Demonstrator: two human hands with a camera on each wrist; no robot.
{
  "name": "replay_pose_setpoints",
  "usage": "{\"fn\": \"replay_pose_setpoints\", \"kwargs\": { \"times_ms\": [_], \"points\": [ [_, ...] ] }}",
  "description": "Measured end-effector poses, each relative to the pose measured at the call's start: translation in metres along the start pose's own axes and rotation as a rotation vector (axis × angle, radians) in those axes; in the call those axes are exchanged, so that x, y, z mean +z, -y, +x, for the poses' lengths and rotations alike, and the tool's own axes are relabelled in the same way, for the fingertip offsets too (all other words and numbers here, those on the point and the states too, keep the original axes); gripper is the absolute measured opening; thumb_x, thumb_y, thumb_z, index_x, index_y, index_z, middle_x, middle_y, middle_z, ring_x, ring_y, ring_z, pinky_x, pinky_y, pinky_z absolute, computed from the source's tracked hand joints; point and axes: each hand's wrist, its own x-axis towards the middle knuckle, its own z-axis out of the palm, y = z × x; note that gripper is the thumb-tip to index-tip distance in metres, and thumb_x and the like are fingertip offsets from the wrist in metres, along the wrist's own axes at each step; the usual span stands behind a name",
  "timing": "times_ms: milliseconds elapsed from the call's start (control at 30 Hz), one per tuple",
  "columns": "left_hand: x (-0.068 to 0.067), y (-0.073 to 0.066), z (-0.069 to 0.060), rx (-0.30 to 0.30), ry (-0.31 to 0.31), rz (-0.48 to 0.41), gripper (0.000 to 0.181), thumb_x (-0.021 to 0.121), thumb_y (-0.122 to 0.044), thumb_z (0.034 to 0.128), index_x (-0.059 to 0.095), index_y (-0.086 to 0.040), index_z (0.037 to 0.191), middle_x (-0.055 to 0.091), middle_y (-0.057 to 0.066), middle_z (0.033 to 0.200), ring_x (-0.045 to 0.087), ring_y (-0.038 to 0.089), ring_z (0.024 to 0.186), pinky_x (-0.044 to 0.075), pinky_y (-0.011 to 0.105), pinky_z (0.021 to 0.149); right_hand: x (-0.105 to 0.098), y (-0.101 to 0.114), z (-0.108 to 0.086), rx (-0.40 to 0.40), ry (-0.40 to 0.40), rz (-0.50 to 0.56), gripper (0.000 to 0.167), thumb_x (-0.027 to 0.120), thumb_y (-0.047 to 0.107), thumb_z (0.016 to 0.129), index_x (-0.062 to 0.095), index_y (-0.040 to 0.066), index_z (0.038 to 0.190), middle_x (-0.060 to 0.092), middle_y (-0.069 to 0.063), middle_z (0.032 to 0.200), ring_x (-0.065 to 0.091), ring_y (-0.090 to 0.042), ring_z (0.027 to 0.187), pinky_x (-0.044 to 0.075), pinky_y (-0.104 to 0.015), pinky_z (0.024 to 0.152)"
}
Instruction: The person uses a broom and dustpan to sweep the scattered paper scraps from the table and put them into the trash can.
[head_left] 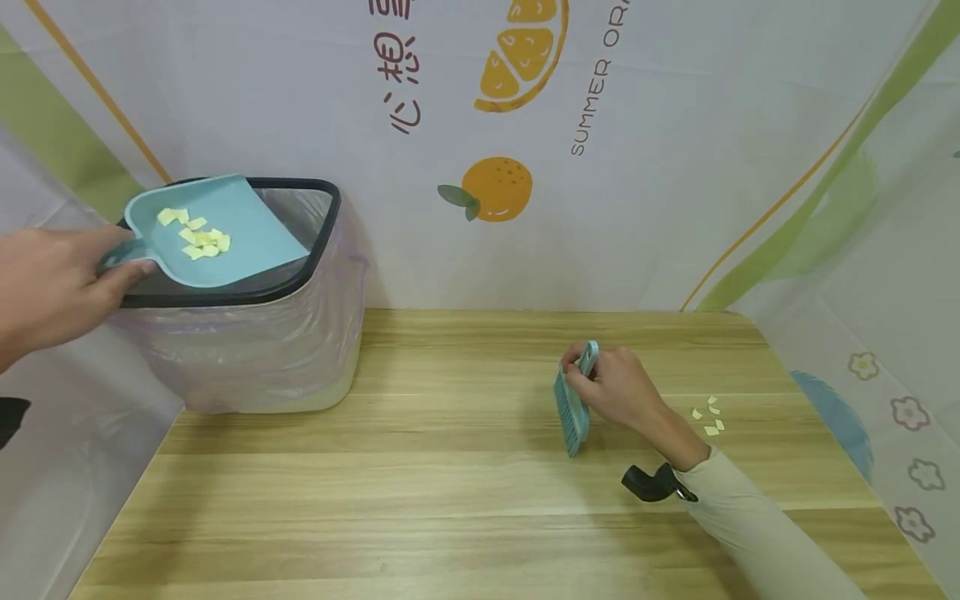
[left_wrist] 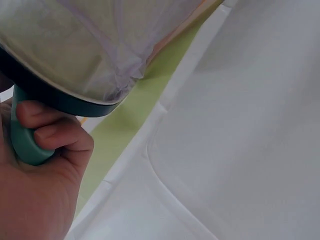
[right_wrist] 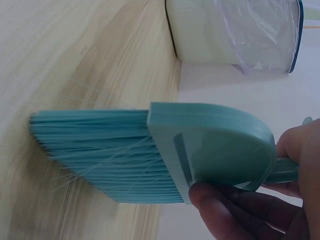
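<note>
My left hand [head_left: 71,279] grips the handle of a light blue dustpan [head_left: 255,242], held over the lined bin at the left. Several pale yellow scraps [head_left: 204,242] lie in the pan. In the left wrist view the fingers of my left hand [left_wrist: 47,155] curl round the teal handle [left_wrist: 27,137] beside the bin's dark rim. My right hand [head_left: 618,387] holds a blue brush [head_left: 573,412] with bristles down, right of the table's middle. The right wrist view shows the brush [right_wrist: 215,145] in my right hand [right_wrist: 260,210], bristles toward the wood.
A bin [head_left: 330,333] with a black rim and clear liner stands at the table's back left. More small scraps [head_left: 711,431] lie on the wooden table [head_left: 420,492], right of my right hand. A printed curtain [head_left: 637,233] hangs behind.
</note>
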Motion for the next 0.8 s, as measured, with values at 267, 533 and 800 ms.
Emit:
{"fn": "replay_pose_setpoints", "kwargs": {
  "times_ms": [267, 533, 800],
  "points": [
    [0.012, 0.002, 0.003, 0.205, -0.316, -0.025, 0.072, 0.038, -0.054, 0.1136, 0.064, 0.012, 0.103, 0.058, 0.028, 0.074, 0.052, 0.043, 0.057, 0.038, 0.054, 0.051, 0.000, 0.000, 0.000, -0.006, -0.007, -0.005, 0.019, 0.060, 0.014, 0.100, 0.078, 0.007, 0.099, 0.073, 0.005, 0.075, 0.046, -0.004, 0.054, 0.033, -0.027, 0.051],
    [0.015, 0.007, 0.007, 0.419, -0.523, 0.042, 0.033, 0.072, 0.001, 0.0800, 0.067, 0.013, 0.110, 0.059, 0.031, 0.079, 0.052, 0.045, 0.059, 0.040, 0.055, 0.052, 0.000, 0.001, 0.000, 0.005, -0.005, -0.009, 0.021, 0.058, 0.014, 0.101, 0.078, 0.008, 0.099, 0.073, 0.005, 0.077, 0.048, -0.005, 0.055, 0.036, -0.028, 0.051],
    [0.007, 0.000, 0.009, 0.407, -0.554, 0.095, 0.032, 0.071, 0.004, 0.0873, 0.067, 0.007, 0.119, 0.064, 0.032, 0.093, 0.058, 0.056, 0.078, 0.045, 0.065, 0.069, 0.001, 0.002, 0.000, -0.005, -0.008, -0.027, 0.020, 0.058, 0.014, 0.101, 0.078, 0.011, 0.097, 0.074, 0.005, 0.078, 0.048, -0.004, 0.057, 0.036, -0.028, 0.052]
  ]
}}
